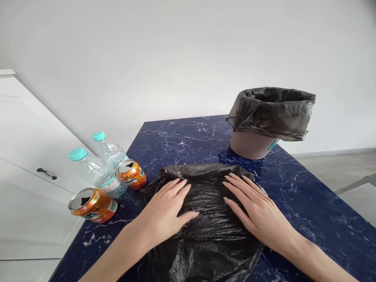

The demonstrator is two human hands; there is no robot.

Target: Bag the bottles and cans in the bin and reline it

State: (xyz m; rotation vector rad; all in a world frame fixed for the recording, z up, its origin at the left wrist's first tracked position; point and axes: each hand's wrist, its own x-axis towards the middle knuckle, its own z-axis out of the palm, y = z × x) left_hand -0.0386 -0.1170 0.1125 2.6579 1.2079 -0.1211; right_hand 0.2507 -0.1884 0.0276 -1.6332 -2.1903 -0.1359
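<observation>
Ahead, beside the bin (249, 145), bench (182, 143) runs clear to its edge; left hand (166, 207) and right hand (261, 213) lie on the bag (208, 235), fingers (172, 185) spread, ungripping.

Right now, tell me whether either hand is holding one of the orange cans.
No, the left hand and right hand both rest palm down, with fingers extended, on the black plastic bag.

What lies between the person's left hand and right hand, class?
In the head view, a creased black plastic bag lies between the left hand and the right hand.
</observation>
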